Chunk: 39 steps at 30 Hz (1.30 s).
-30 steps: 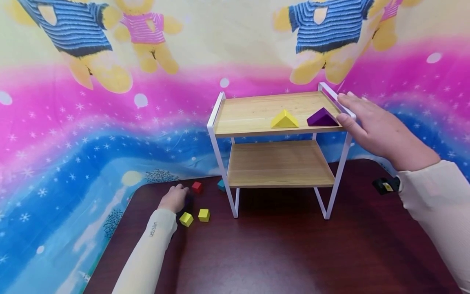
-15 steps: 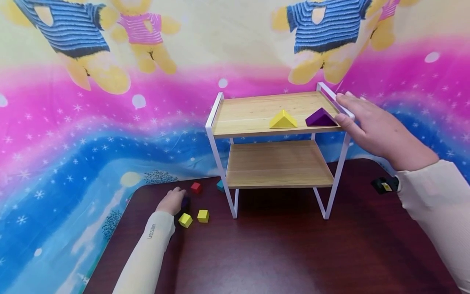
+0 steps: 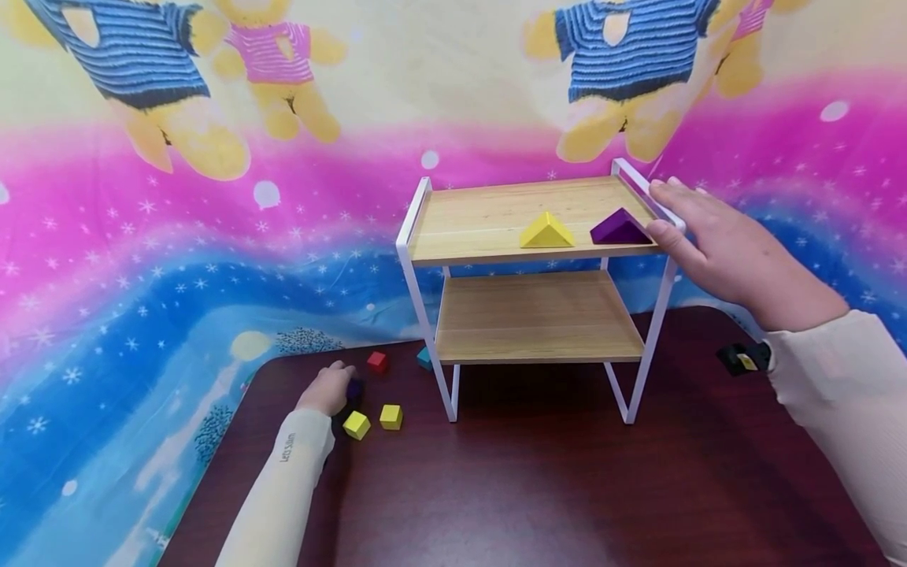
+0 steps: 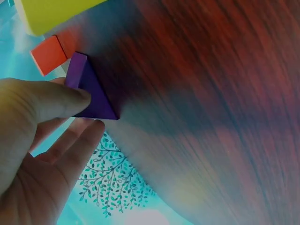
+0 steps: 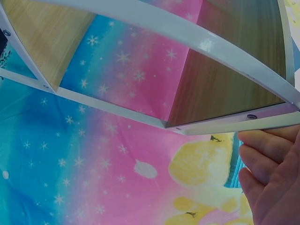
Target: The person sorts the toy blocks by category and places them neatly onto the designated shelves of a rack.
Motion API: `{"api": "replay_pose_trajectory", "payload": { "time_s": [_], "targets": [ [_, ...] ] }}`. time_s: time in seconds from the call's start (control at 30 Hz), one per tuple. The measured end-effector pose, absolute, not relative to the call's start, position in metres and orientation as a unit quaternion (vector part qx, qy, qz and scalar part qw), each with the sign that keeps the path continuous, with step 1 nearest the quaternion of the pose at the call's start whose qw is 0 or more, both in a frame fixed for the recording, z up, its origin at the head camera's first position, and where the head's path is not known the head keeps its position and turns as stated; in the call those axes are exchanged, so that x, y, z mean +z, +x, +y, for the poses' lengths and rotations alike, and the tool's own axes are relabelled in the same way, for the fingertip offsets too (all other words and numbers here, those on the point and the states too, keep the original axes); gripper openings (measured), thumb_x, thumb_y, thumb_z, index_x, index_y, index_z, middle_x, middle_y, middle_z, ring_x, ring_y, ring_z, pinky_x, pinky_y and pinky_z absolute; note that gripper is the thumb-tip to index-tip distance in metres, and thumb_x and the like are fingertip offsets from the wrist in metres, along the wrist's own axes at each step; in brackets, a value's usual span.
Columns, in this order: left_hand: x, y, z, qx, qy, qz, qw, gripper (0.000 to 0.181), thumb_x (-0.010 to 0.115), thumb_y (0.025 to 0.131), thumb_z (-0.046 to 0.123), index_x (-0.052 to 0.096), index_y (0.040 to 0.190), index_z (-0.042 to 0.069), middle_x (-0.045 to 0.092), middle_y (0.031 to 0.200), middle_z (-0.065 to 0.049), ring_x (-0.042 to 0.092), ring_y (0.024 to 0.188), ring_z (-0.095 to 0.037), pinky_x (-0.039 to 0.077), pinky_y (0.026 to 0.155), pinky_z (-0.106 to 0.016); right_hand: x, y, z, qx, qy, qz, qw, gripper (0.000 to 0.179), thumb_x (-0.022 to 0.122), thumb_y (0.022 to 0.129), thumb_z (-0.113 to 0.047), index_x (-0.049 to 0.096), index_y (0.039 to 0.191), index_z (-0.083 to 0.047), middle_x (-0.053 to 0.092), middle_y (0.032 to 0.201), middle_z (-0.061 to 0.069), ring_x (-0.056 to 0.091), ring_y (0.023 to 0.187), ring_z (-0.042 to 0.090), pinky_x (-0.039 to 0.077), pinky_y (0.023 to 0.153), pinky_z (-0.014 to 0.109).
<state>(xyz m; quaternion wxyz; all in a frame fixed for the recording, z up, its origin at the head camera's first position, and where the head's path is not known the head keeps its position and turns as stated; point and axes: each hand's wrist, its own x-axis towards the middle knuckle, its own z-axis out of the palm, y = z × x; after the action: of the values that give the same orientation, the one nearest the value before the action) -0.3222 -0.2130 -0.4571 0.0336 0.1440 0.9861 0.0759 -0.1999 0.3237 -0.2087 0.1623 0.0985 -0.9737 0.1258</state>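
Observation:
At the table's back left, my left hand pinches a purple triangular block between thumb and fingers. The thumb lies across its flat face in the left wrist view; the other fingers are partly hidden behind it. A red cube sits just beyond, and two yellow cubes, one of them the nearer yellow cube, lie to the right of the wrist. My right hand rests with straight fingers along the white side rail of a two-tier shelf. On its top board stand a yellow triangular block and another purple triangular block.
A blue block is partly hidden behind the shelf's left leg. The shelf's lower board hangs above the dark wooden table. A patterned cloth backdrop rises right behind the table and shelf.
My left hand has drawn slightly left, and more of the purple block shows past its fingertips. The right hand keeps its place on the rail; the head view has shifted a little.

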Motion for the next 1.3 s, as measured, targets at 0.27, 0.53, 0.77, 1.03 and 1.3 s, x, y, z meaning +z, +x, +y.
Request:
{"api": "replay_pose_trajectory", "payload": {
  "time_s": [0.27,0.53,0.77,1.03,1.3],
  "targets": [
    [-0.458,-0.323,-0.22,0.098,0.144,0.984,0.033,0.031,0.061,0.095,-0.005,0.064,0.126,-0.002,0.061,0.115,-0.021,0.059,0.112,-0.042,0.049,0.099,-0.057,-0.209,-0.201,0.325,0.134,0.101,-0.973,0.16,0.068,0.039,0.107,-0.046,0.012,0.164,-0.021,0.011,0.168,0.02,0.011,0.152,0.046,0.028,0.099,0.081],
    [-0.458,-0.32,-0.229,0.143,0.141,0.979,0.032,0.032,0.067,0.093,0.002,0.063,0.124,-0.005,0.061,0.113,-0.023,0.061,0.108,-0.04,0.05,0.098,-0.055,-0.209,-0.201,0.324,0.132,0.102,-0.973,0.16,0.068,0.04,0.107,-0.046,0.012,0.164,-0.02,0.011,0.167,0.02,0.011,0.152,0.046,0.029,0.098,0.081],
    [-0.462,-0.32,-0.234,0.178,0.134,0.974,0.037,0.03,0.07,0.094,0.008,0.063,0.12,-0.004,0.061,0.114,-0.023,0.06,0.104,-0.037,0.05,0.096,-0.054,-0.209,-0.201,0.324,0.128,0.097,-0.974,0.158,0.069,0.04,0.107,-0.046,0.011,0.164,-0.021,0.011,0.167,0.021,0.012,0.152,0.047,0.031,0.096,0.082],
    [-0.465,-0.318,-0.237,0.208,0.11,0.971,0.042,0.029,0.072,0.091,0.011,0.063,0.114,-0.003,0.059,0.105,-0.019,0.056,0.092,-0.03,0.052,0.089,-0.051,-0.208,-0.201,0.324,0.125,0.097,-0.975,0.157,0.069,0.041,0.107,-0.046,0.011,0.164,-0.021,0.011,0.167,0.021,0.012,0.151,0.047,0.03,0.098,0.082],
    [-0.464,-0.314,-0.238,0.224,0.099,0.969,0.034,0.029,0.073,0.091,0.013,0.063,0.115,-0.001,0.059,0.104,-0.018,0.055,0.091,-0.029,0.053,0.087,-0.051,-0.207,-0.201,0.325,0.128,0.097,-0.975,0.153,0.069,0.041,0.107,-0.045,0.011,0.164,-0.021,0.01,0.167,0.021,0.011,0.151,0.048,0.029,0.097,0.082]
  ]
}}
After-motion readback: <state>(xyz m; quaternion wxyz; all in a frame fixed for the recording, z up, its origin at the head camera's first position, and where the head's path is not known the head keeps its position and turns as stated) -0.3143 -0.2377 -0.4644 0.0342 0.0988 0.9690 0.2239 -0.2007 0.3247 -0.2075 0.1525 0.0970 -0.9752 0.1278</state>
